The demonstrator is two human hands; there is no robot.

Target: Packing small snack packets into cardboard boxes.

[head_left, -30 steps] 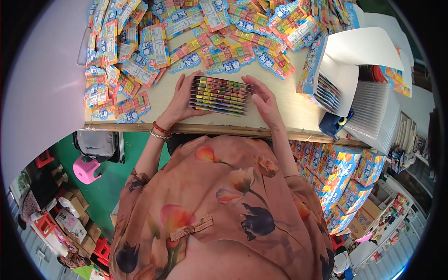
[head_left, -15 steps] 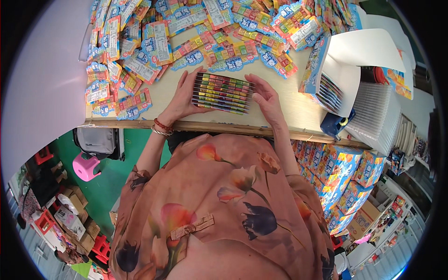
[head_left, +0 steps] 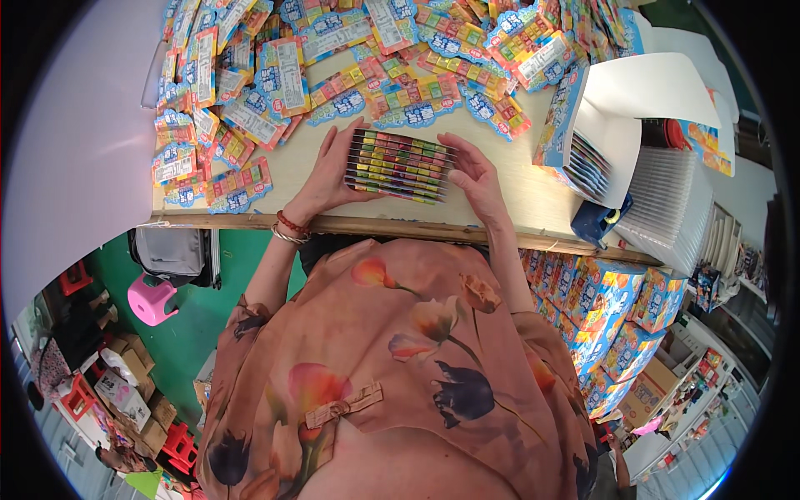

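Note:
A stack of candy blister packs [head_left: 398,167], showing rows of green, yellow, red and pink pieces with thin edges towards me, stands near the front edge of the table. My left hand [head_left: 332,177] is closed on its left end, thumb along the near side. At the right end my right hand [head_left: 477,177] curls its fingers and thumb against the pack edges. Beyond the stack lie many loose candy packs [head_left: 414,100] with blue wavy cards, some face up and some turned over.
An open display box [head_left: 612,121] with several packs inside stands on the right of the table. Beside it are a dark blue tape dispenser [head_left: 600,218] and a stack of clear plastic trays [head_left: 667,200]. Printed boxes [head_left: 596,300] are piled below; a pink stool [head_left: 152,300] stands left.
Both hands keep their hold, and the stack stays in practically the same place. At the lower right edge, part of another person has come into view.

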